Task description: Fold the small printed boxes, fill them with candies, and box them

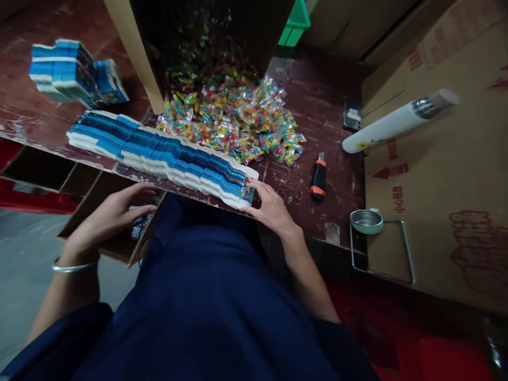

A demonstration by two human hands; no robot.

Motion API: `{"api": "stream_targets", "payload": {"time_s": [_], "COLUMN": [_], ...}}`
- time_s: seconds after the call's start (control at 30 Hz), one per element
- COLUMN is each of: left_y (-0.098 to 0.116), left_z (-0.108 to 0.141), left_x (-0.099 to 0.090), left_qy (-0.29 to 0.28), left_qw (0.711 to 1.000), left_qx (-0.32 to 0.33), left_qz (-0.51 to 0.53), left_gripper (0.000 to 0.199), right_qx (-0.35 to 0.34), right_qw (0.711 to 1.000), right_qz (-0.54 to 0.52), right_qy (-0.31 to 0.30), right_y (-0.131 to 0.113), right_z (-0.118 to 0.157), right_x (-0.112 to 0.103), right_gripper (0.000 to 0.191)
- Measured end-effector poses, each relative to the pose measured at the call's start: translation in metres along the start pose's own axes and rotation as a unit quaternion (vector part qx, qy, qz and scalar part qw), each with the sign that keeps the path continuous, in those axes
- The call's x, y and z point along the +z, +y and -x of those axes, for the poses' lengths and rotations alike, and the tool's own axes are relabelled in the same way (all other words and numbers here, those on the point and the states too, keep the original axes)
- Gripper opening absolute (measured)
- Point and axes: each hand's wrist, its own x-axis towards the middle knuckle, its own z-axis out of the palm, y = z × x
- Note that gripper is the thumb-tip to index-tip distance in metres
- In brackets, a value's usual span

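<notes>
A long row of blue-and-white printed flat packets (159, 153) stands closely stacked along the table's front edge. My right hand (273, 207) is at the row's right end, index finger and thumb gripping the opposite edges of the endmost packet. Lower left, my left hand (115, 214) hangs over an open cardboard box (85, 219), its thumb and fingers apart and nothing visible between them. Small printed packs (137, 228) lie in that box, partly hidden by the hand. Behind the row is a heap of clear bags of colourful candies (234, 121).
More blue packets (73, 69) are piled at the table's back left. On the right are a utility knife (318, 177), a white bottle (384, 127), a metal-lined cup lid (366, 221) and a large carton (444, 185). A green bin (294, 26) stands behind.
</notes>
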Motion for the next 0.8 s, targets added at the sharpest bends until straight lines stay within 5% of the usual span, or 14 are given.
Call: {"api": "stream_targets", "payload": {"time_s": [0.1,0.23,0.33,0.43,0.53,0.6,0.7,0.8], "left_y": [0.016,0.038,0.058,0.078,0.094,0.098,0.093,0.079], "left_z": [-0.014,-0.029,-0.036,-0.045,-0.054,-0.058,-0.057,-0.050], "left_x": [0.030,0.066,0.097,0.126,0.142,0.141,0.129,0.114], "left_qy": [-0.052,-0.131,-0.191,-0.221,-0.208,-0.184,-0.159,-0.185], "left_qw": [0.994,0.969,0.923,0.846,0.764,0.735,0.740,0.764], "left_qx": [0.033,0.064,0.058,0.016,0.014,0.029,0.043,0.064], "left_qz": [0.086,0.198,0.329,0.485,0.611,0.652,0.652,0.615], "left_gripper": [0.041,0.033,0.035,0.041,0.045,0.046,0.051,0.057], "right_qx": [-0.012,-0.056,-0.048,-0.013,-0.076,-0.164,-0.212,-0.128], "right_qw": [1.000,0.997,0.988,0.962,0.967,0.968,0.968,0.984], "right_qz": [-0.022,-0.049,-0.004,0.029,0.018,-0.001,-0.059,-0.112], "right_qy": [-0.007,-0.003,0.144,0.271,0.241,0.191,0.118,0.059], "right_y": [0.003,0.007,-0.002,-0.024,-0.052,-0.066,-0.079,-0.084], "right_z": [0.003,0.010,0.020,0.032,0.039,0.038,0.027,0.009], "right_x": [-0.001,-0.007,-0.011,-0.012,-0.008,-0.004,-0.003,-0.007], "right_gripper": [0.057,0.017,0.014,0.013,0.017,0.024,0.033,0.055]}}
